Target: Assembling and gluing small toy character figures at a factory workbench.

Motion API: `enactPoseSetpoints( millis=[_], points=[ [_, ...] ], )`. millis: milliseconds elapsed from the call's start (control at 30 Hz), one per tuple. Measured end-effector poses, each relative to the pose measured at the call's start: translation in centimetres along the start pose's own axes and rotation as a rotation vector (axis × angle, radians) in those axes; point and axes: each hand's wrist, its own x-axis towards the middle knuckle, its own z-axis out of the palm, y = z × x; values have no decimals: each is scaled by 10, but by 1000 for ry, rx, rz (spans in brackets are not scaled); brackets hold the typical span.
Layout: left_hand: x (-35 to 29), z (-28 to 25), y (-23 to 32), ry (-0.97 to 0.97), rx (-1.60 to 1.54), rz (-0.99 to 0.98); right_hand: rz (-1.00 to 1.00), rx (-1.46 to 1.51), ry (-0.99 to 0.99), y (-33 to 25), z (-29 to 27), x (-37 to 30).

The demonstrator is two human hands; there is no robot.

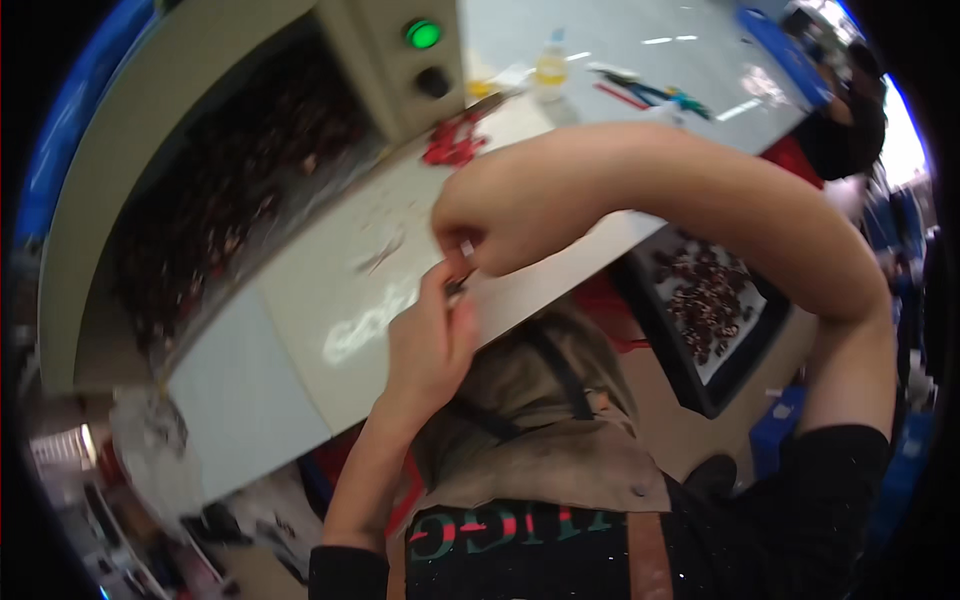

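Observation:
Both of my hands meet over the white work table. My left hand (432, 340) is closed, its thumb and fingers pinching a small dark part (457, 287) that has a metallic glint. My right hand (515, 215) is bent down against the left fingertips, its fingers curled into a grip. A bit of shiny metal (468, 248) shows between those right fingers, too small and blurred to name. On the table left of my hands lie a pale thin scrap (382, 253) and some crumbs. Beyond the right hand rests a heap of red pieces (455, 140).
At the left stands a beige machine housing (355, 50) with a lit green button (423, 34) and many small dark coppery parts (215, 190) inside. A black tray (700, 385) of similar parts sits at right. Farther back are a small bottle (551, 65) and hand tools (655, 93).

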Motion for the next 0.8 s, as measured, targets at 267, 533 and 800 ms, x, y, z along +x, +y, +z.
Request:
enactPoseSetpoints(
  millis=[267,533,800],
  points=[
    [-6,-6,-19,-6,-66,40,54,94,-130,2,-12,30],
    [-4,-9,-25,6,-98,103,46,232,-315,16,-21,55],
    [-5,-13,-25,39,-200,37,-37,96,188,-10,21,12]
  ],
)
